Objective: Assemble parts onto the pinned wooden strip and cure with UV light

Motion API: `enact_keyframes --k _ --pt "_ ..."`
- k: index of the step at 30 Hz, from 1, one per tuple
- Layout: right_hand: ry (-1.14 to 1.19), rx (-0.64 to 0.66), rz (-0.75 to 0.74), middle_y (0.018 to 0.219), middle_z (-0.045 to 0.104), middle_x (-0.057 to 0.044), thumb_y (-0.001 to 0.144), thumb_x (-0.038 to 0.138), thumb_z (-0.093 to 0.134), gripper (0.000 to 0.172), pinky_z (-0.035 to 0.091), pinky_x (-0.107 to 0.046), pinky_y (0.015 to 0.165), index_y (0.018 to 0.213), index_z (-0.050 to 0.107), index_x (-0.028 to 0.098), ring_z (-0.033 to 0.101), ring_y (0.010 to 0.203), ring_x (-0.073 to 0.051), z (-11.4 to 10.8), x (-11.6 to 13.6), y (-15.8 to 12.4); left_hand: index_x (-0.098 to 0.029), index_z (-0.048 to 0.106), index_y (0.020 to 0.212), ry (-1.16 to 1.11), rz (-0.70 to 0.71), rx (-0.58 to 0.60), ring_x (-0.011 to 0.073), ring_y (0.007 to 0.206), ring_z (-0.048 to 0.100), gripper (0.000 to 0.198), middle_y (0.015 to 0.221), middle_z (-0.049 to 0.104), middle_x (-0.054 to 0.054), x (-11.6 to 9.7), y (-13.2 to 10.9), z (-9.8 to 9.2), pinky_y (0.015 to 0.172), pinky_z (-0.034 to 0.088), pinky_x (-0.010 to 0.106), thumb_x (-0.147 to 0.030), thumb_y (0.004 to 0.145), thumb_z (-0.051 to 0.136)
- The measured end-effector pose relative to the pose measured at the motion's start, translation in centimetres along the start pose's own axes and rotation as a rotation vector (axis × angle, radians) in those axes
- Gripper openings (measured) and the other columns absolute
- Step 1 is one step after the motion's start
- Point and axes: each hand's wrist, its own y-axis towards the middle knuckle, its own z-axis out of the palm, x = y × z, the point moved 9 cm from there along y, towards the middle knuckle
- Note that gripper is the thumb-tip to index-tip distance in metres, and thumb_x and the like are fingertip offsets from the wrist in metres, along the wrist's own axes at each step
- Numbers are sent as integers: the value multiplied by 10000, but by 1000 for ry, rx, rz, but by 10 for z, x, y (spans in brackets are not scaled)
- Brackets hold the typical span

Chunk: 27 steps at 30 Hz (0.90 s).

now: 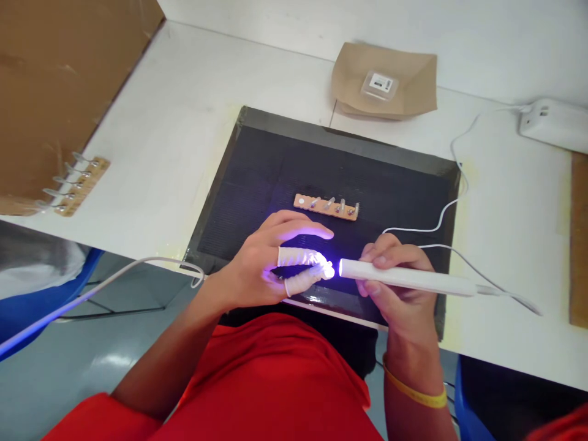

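My right hand [395,275] grips a white pen-shaped UV lamp [408,278] with a cord. Its lit violet tip points left at my left hand [271,263]. The left thumb and one finger wear white finger cots and pinch something tiny in the glow; I cannot make it out. The left index finger stretches out above. Both hands hover over the near edge of a black mat [390,184]. A small tan strip [326,206] with several metal parts lies on the mat just beyond the hands.
A second tan strip with metal pins [76,184] lies at the table's left edge beside a cardboard sheet [55,79]. A brown paper tray [413,79] holding a small clear packet [380,84] sits behind the mat. A white power box [554,124] is at right.
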Motion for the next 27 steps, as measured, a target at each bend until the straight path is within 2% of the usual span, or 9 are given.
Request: enact_keyframes --k 3,6,10,14,17,21,27 --pt "-28 -9 -19 898 643 1 849 144 765 206 563 -281 579 992 664 252 655 726 -138 1 7 0 -220 740 1018 99 7 20 215 1135 701 139 1207 785 90 1 0 3 984 605 412 -170 901 797" --pt "-193 -52 -58 904 655 1 818 79 755 269 589 -281 629 997 667 259 669 787 -143 8 21 -3 -231 742 1006 319 16 -34 214 1111 705 102 1180 800 62 4 0 2 954 594 393 -190 921 778" --pt "-466 -178 -131 934 667 -2 806 49 752 312 616 -276 672 1012 658 263 687 818 -137 27 39 -14 -230 732 973 566 48 -118 220 1098 712 94 1170 807 42 8 -4 3 920 564 387 -192 909 790" --pt "-641 -268 -159 969 653 -7 811 76 764 318 624 -274 678 1045 652 260 678 798 -126 49 39 -25 -229 735 1039 695 84 -149 235 1117 705 128 1200 794 51 11 -9 5 904 533 400 -158 935 711" --pt "-704 -303 -143 972 654 -2 832 95 758 310 625 -289 674 1062 653 274 670 797 -131 58 31 -29 -220 728 1055 738 117 -146 248 1136 697 139 1206 791 65 10 -11 7 896 527 410 -169 968 632" --pt "-732 -302 -135 974 658 -4 834 73 750 327 624 -293 685 1078 659 271 666 811 -132 62 26 -29 -201 718 1079 748 112 -137 253 1151 694 163 1213 790 82 12 -12 7 909 528 411 -145 964 617" --pt "-678 -317 -115 944 637 3 830 71 740 321 610 -278 657 1061 638 270 668 785 -125 58 29 -26 -199 727 1047 629 51 -180 268 1117 694 182 1174 800 98 19 -12 1 917 572 435 -106 891 730"
